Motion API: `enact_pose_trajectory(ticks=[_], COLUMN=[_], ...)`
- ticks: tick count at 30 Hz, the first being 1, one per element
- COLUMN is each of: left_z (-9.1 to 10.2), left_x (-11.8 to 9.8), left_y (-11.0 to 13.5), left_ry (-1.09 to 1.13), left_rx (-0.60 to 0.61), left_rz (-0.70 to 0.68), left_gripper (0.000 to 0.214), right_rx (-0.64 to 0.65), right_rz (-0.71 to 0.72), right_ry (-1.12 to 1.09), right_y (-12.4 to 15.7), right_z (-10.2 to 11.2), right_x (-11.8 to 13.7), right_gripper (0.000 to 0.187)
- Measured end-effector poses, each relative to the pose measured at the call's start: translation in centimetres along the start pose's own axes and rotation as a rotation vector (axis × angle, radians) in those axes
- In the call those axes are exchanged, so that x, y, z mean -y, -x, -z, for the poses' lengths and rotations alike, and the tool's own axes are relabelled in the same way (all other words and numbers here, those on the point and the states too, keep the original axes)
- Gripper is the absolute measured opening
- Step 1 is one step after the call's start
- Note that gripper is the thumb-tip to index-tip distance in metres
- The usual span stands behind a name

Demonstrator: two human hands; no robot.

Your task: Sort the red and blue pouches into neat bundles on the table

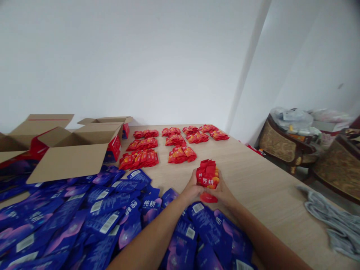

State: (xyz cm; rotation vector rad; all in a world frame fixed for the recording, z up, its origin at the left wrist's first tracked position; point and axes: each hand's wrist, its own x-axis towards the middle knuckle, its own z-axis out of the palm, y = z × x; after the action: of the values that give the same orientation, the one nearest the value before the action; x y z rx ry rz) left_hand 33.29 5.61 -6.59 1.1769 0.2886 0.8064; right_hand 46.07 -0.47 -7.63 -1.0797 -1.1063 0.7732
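Between my two hands is a stack of red snack packets (207, 176), held upright just above the table. My left hand (193, 187) is closed against the stack's left side, and my right hand (222, 190) grips its right side with the thumb across the front. The packets carry white characters and orange fruit pictures. Below and left of my forearms spreads a heap of blue packets (104, 221), many with white barcode labels. Farther back, several bundles of red packets (181, 154) lie in rows on the wooden table (242, 161).
Open cardboard boxes (75, 157) stand at the back left, flaps spread, partly over the blue packets. A grey cloth (332, 217) lies at the table's right edge. Beyond it are patterned armchairs (287, 144), one piled with plastic bags (292, 118). A white wall (140, 60) rises behind the table.
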Motion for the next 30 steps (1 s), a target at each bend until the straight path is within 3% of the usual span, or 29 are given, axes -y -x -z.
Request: enact_pose_trajectory(ticks=[4, 9, 16, 19, 26, 30], left_z=[-0.2, -0.4, -1.0, -1.2, -1.3, -1.2], left_x=[-0.7, -2.5, -2.1, -1.7, -1.8, -3.1], left_y=[-0.1, -0.4, -0.5, -0.5, -0.6, -0.5], left_ry=[-0.09, -0.36, -0.428, -0.53, -0.644, -0.815], left_rx=[-0.013, -0.088, -0.175, -0.257, -0.322, -0.247], left_rz=[-0.031, -0.192, -0.166, -0.203, -0.264, -0.342], left_gripper=[0.068, 0.083, 0.027, 0.014, 0.014, 0.022], right_rx=[-0.023, -0.02, -0.013, -0.023, -0.001, 0.002], right_rz=[0.058, 0.027, -0.03, -0.002, -0.012, -0.037], right_ry=[0.049, 0.023, -0.087, -0.057, -0.08, -0.096], right_y=[0.1, 0.2, 1.0, 0.8, 0.6, 0.8], right_z=[0.0, -0.5, -1.9, -2.1, -2.1, -2.3], right_x=[0.1, 0.5, 1.2, 1.2, 1.0, 1.0], right_gripper=[0.071, 0.068, 0.056, 0.049, 0.05, 0.047])
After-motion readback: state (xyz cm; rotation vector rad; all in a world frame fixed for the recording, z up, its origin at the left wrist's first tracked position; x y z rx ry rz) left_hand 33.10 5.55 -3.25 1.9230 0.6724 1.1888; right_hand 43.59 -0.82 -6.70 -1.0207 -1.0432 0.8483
